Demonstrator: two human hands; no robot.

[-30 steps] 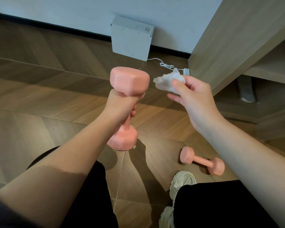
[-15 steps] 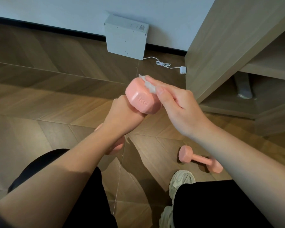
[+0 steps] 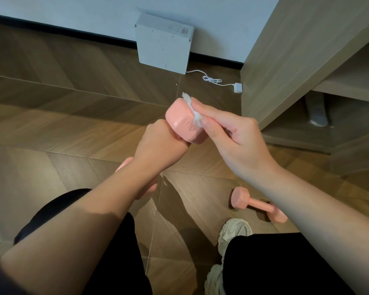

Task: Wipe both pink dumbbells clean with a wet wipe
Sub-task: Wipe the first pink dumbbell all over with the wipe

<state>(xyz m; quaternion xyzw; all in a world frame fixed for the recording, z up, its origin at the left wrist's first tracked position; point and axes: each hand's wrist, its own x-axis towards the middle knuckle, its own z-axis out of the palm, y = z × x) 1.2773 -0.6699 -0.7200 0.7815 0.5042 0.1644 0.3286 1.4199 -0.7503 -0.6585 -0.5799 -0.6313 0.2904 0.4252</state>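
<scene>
My left hand (image 3: 158,145) grips the handle of a pink dumbbell (image 3: 182,122), held tilted in the air with its upper head toward the right. Its lower head shows partly behind my left wrist. My right hand (image 3: 232,137) pinches a white wet wipe (image 3: 193,110) and presses it against the right side of the upper head. A second pink dumbbell (image 3: 256,204) lies on the wooden floor at the lower right, partly hidden by my right forearm.
A white box (image 3: 163,44) leans against the wall, with a white cable and plug (image 3: 237,87) on the floor. A wooden cabinet (image 3: 296,50) with open shelves stands at the right. My legs and a pale shoe (image 3: 234,233) are below.
The dumbbell tipped from upright to slanted and dropped lower. My right hand brought the wipe from beside the upper head onto it and now rubs along its side.
</scene>
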